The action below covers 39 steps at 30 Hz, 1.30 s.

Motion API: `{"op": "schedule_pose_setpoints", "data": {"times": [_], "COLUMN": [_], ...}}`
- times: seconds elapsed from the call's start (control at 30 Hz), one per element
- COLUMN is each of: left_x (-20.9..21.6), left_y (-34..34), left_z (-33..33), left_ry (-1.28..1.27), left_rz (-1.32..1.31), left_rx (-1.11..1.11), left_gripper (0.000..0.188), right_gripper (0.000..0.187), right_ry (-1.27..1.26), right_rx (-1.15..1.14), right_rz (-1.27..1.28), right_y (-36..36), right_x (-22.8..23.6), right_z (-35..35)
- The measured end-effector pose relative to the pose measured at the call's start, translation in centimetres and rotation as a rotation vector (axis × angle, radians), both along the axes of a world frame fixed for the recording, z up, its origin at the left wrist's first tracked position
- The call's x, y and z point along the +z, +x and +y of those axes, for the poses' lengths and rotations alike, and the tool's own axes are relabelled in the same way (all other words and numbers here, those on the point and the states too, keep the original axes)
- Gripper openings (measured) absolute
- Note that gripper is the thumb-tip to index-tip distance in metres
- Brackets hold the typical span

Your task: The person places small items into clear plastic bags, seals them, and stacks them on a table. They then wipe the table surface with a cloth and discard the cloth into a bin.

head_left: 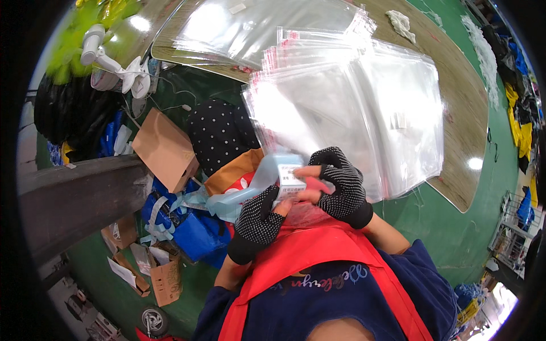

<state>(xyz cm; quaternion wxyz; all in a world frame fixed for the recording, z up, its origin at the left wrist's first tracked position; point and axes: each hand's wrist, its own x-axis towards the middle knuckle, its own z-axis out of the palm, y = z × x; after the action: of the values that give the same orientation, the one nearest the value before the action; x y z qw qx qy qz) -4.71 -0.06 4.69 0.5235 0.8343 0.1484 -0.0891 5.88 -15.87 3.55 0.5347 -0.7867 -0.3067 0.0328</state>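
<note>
My left hand point(260, 220), in a black fingerless glove with white dots, grips a small white box point(290, 183) with printing on it from its lower left. My right hand point(343, 184), gloved the same way, has its bare fingertips on the box's right side; those fingers are slightly blurred. Both hands are close together in front of my red apron point(318, 238). Something light blue and thin point(267, 173) lies just behind the box. Beyond my right hand, a fanned stack of clear plastic bags point(324, 94) covers the near part of the table.
The wooden-topped table point(463, 131) also carries more clear bags point(267, 28) and a crumpled white cloth point(401, 25). To the left are an open cardboard box point(165, 148), polka-dot fabric point(222, 133), a blue bag point(199, 236) and a dark beam point(85, 199). A white fan-like device point(108, 59) stands far left.
</note>
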Motion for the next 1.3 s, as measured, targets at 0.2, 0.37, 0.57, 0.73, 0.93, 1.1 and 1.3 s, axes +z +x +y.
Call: {"op": "schedule_pose_setpoints", "data": {"times": [0.2,0.37,0.57,0.73,0.93,1.1,1.3], "left_x": [0.0,-0.2,-1.0,-0.9,-1.0,-0.7,-3.8], "left_y": [0.2,0.0,-1.3,-1.3,-0.8,-0.5,2.9], "left_z": [0.2,1.5,3.3,3.5,3.3,2.8,-0.3], "left_ry": [0.013,-0.18,-0.475,-0.453,-0.492,-0.54,-0.526], "left_rz": [0.021,0.061,-0.005,-0.019,-0.075,-0.08,-0.115], "left_rx": [-0.1,0.039,0.387,0.395,0.409,0.437,0.102], "left_gripper": [0.032,0.033,0.028,0.027,0.028,0.03,0.033], "right_gripper": [0.023,0.01,0.012,0.033,0.028,0.013,0.02], "right_ry": [0.067,0.004,-0.456,-0.465,-0.49,-0.266,0.09], "right_rx": [0.145,-0.468,-0.096,-0.023,0.014,-0.083,-0.533], "right_rz": [0.287,-0.071,-0.487,-0.37,-0.272,-0.043,0.356], "right_y": [0.1,2.9,2.9,1.9,-1.2,-0.4,1.6], "right_x": [-0.1,-1.4,-5.6,-3.1,-5.2,-4.8,-3.3], "right_z": [-1.1,-1.2,-2.4,-2.5,-1.3,-2.0,-5.6]}}
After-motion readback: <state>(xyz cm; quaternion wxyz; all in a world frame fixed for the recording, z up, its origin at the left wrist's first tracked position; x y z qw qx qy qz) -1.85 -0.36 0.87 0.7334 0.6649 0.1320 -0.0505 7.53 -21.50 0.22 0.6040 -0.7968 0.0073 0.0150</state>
